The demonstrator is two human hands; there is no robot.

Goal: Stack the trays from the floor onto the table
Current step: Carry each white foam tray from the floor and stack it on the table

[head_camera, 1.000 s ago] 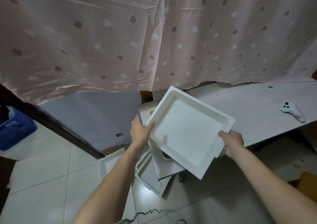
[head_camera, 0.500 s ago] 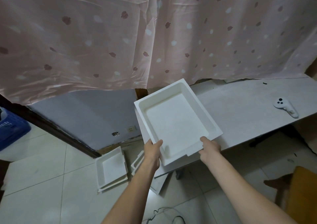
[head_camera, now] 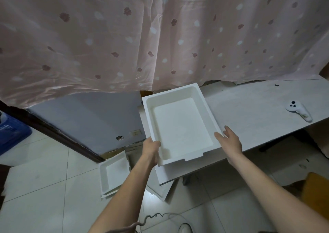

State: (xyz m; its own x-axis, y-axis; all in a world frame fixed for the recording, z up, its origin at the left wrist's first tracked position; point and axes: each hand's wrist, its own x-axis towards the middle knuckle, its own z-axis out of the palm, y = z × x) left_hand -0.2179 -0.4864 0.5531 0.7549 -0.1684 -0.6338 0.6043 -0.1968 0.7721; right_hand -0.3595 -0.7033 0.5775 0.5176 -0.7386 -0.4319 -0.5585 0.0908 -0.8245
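A white foam tray (head_camera: 179, 124) lies open side up on the left end of the grey table (head_camera: 252, 111). My left hand (head_camera: 151, 149) grips its near left corner, thumb over the rim. My right hand (head_camera: 229, 140) hovers at the tray's near right edge with fingers spread, touching or just off the rim. On the floor below, another white tray (head_camera: 114, 174) lies flat, with a thin edge of one more under it. A further tray (head_camera: 160, 188) leans beneath the table's corner, partly hidden by my left arm.
A white handheld controller (head_camera: 299, 109) lies on the table's right part. A pink patterned curtain (head_camera: 160, 36) hangs behind the table. A blue crate (head_camera: 12, 131) stands at far left on the tiled floor. A cable (head_camera: 154, 216) trails near my feet; an orange-brown object (head_camera: 316, 186) sits at right.
The tray has gone from tilted in the air to flat on the table's left end. My right hand has let go of its edge and opened; my left hand still holds the corner.
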